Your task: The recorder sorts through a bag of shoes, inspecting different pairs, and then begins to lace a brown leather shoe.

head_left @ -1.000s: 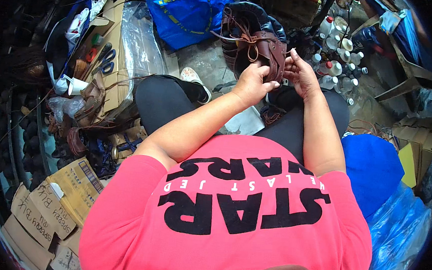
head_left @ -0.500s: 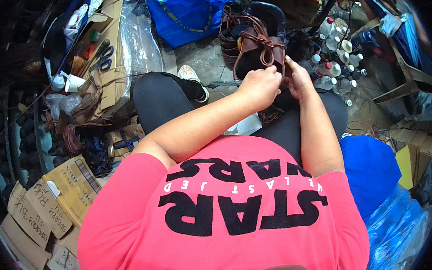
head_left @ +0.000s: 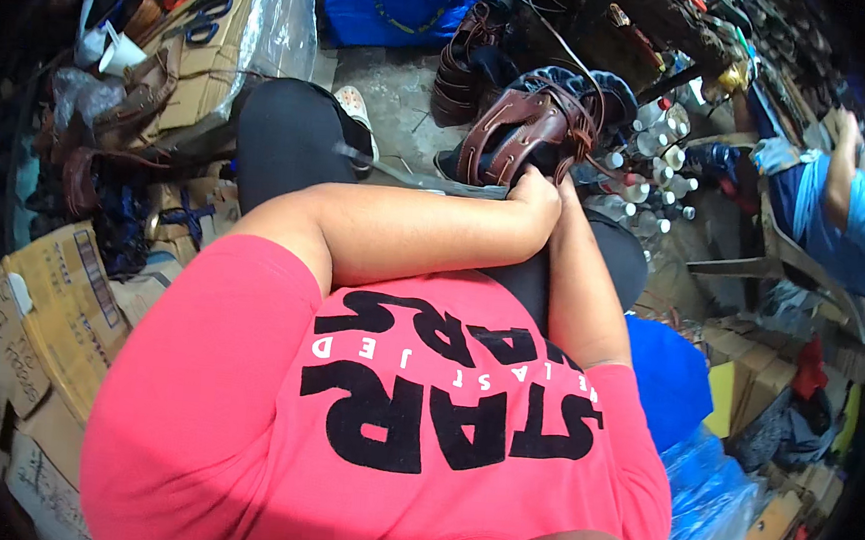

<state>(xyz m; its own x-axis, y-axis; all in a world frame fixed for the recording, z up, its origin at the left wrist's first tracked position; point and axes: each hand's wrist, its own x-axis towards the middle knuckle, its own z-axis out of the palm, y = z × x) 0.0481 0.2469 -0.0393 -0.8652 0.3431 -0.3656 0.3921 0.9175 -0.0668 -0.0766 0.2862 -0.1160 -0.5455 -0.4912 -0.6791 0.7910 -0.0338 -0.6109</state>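
Note:
A brown leather lace-up shoe (head_left: 510, 140) with dark lining is tilted onto its side just beyond my knees, its leather laces bunched at the right. My left hand (head_left: 535, 203) is closed at the shoe's near edge, gripping it by the leather. Close against it, my right hand (head_left: 566, 193) is at the lace end of the shoe. Its fingers are mostly hidden, so their hold cannot be made out. Behind the held shoe, more brown shoes (head_left: 458, 79) are stacked on the floor.
White-capped clear bottles (head_left: 661, 156) crowd the floor at the right, near a wooden frame (head_left: 744, 267). Another person's arm (head_left: 843, 168) shows at far right. Blue bag (head_left: 391, 6) stands ahead; scissors (head_left: 205, 21) lie on cardboard (head_left: 202, 88) at left. Boxes (head_left: 70, 285) lie beside me.
The view has swung to the right, bringing another person's arm into sight. The shoe has been turned from upright onto its side, and my hands have drawn closer together.

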